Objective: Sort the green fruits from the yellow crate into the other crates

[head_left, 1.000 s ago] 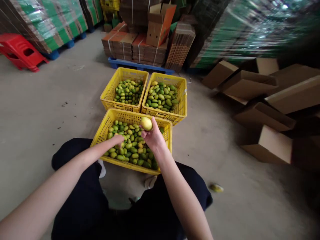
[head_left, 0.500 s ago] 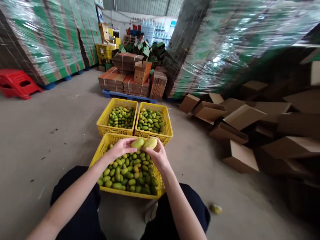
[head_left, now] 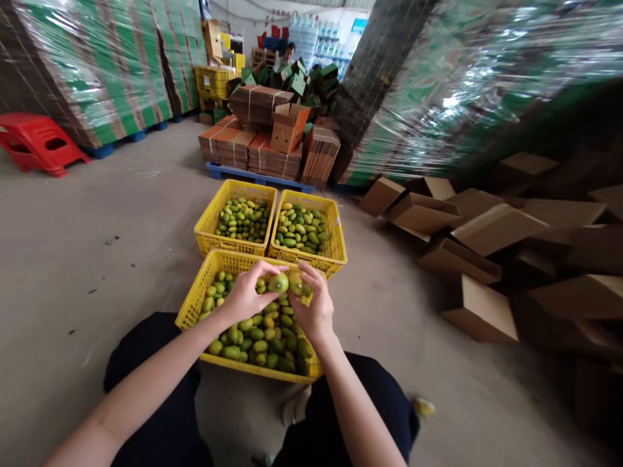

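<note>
Above the near yellow crate (head_left: 197, 305), my left hand (head_left: 246, 295) is closed on a green mango (head_left: 279, 283), its rounded end facing me. Close beside it, my right hand (head_left: 314, 305) grips a yellower mango (head_left: 296, 283), partly covered by the fingers. The two fruits are side by side, almost touching. Below them, many green and yellowish mangoes (head_left: 257, 337) fill the near crate, which stands between my knees. Behind it, a back left crate (head_left: 207, 235) and a back right crate (head_left: 335, 243) hold more mangoes.
Cardboard boxes (head_left: 481, 259) lie heaped on the right. Flattened cartons (head_left: 275, 155) rest on a blue pallet (head_left: 228, 172) ahead. A red stool (head_left: 43, 143) stands left, and a single mango (head_left: 424, 407) lies on the floor by my right knee. A person (head_left: 287, 55) is far back.
Both mangoes have been turned from lying sideways to end-on towards me, still held. My fingers have shifted around them. The whole view has moved slightly.
</note>
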Demonstrator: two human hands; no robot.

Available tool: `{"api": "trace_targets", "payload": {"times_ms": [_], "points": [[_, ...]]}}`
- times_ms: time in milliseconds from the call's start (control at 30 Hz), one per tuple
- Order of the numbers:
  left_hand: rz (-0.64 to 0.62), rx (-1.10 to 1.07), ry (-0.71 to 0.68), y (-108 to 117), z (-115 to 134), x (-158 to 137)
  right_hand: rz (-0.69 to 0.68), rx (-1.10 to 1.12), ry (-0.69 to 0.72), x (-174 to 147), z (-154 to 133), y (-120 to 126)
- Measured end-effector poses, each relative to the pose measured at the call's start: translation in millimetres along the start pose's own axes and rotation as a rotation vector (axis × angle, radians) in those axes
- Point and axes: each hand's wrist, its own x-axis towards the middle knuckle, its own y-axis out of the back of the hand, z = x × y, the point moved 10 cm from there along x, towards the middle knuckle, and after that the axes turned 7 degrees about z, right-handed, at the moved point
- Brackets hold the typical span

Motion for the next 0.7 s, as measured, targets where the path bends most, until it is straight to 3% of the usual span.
{"api": "trace_targets", "payload": {"times_ms": [133,267,400,500,633,700], "points": [[0.028,0.069,-0.061,3.5,-0.5,0.1,0.087,-0.071,0.106,0.2,-8.3,11.8],[0.069,0.120,-0.109,10.8,0.7,2.2,0.032,-0.065,0.140,3.4,-13.0,8.6],[0.071,0.126,-0.104,14.2,2.9,3.6,0.025,0.029,0.029,9.9,-7.8,11.7],[0.064,0.105,0.030,15.9,-8.2,6.8,-0.016,0.265,-0.304,9.5,20.8,2.6],[-0.038,-0.213,0.515,-0.1,-54.0,-0.1,-0.075,0.726,-0.931,-19.6,64.3,-37.5],[-0.071,-0.386,0.719,-11.7,-70.9,-9.0,-0.096,0.870,-1.162,-37.6,73.6,-58.1]]}}
